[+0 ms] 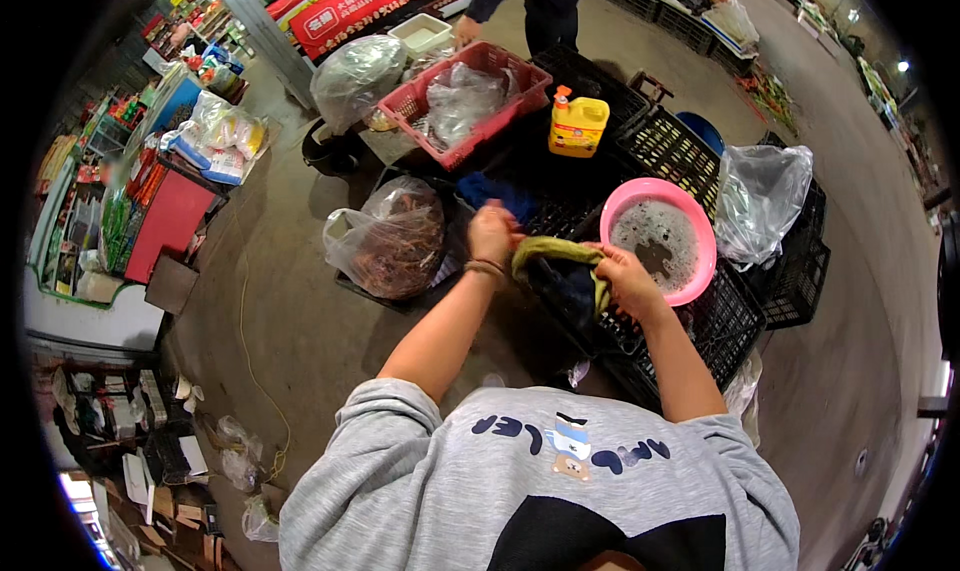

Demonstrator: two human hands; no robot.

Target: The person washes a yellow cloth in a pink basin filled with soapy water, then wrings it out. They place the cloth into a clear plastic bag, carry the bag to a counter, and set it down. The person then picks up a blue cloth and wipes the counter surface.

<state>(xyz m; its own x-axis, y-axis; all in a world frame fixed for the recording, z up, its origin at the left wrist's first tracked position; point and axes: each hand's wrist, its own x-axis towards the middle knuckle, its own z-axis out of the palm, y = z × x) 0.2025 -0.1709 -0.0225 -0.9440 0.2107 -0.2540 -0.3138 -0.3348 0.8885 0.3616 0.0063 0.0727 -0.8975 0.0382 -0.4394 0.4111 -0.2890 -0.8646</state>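
Observation:
My right hand [628, 280] grips one end of a wet-looking olive-green cloth [559, 248], whose dark part hangs over the black plastic crates. My left hand [491, 235] is raised beside the cloth's other end; the fingers are blurred, and I cannot tell whether they hold it. Just beyond my right hand, a pink plastic basin [709, 260] holds grey, foamy water. A dark blue cloth [491, 194] lies behind my left hand. Farther back stands a yellow bottle [577, 127] with an orange pump top.
A clear bag of brown contents [397, 241] sits at left. Beyond are a red plastic crate [517, 110] with clear bags and a person [555, 8] reaching toward it. Black crates [724, 323] support the basin; a clear plastic bag [761, 196] lies to its right. A yellow cord [244, 331] crosses the floor.

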